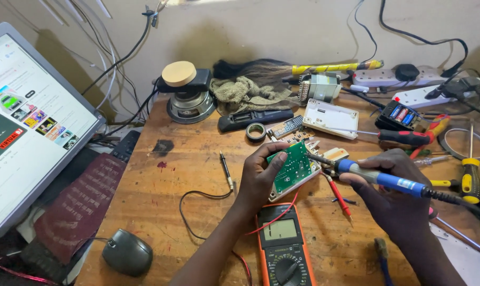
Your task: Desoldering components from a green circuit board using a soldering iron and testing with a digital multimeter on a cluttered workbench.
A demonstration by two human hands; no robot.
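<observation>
My left hand (258,177) grips a small green circuit board (290,168) in a white frame, tilted up off the wooden bench. My right hand (393,185) holds a blue-handled soldering iron (380,179), its dark tip touching the board's right edge. A red test probe (339,197) lies just below the board. An orange multimeter (282,246) sits directly in front of me, its red lead curling up under the board. A black probe (226,168) lies left of my left hand.
A monitor (25,122) leans at the left, with a grey mouse (126,251) below it. Behind the board lie a white plastic cover (331,117), tape roll (256,131), black remote (253,119), rag (245,92) and speaker (187,92). Screwdrivers (470,177) and power strips (404,77) crowd the right.
</observation>
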